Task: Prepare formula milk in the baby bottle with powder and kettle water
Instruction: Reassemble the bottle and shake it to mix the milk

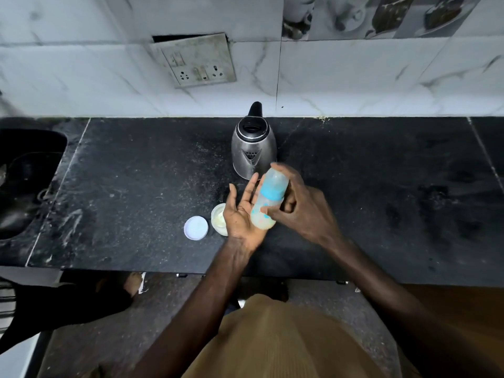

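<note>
The baby bottle [268, 199] is smeared by motion blur, so its printed marks and the level inside cannot be read. The right hand [302, 211] grips it, with part of its fingers hidden behind the bottle. The left hand [242, 216], fingers straight against the bottle, covers the right part of the open powder jar [218, 218]. The bottle's top and a fingertip hide the lower right edge of the kettle [252, 148]. The sink [27, 173] is cut off by the left edge and too dark to make out. The picture tiles [381, 15] run off the top edge.
</note>
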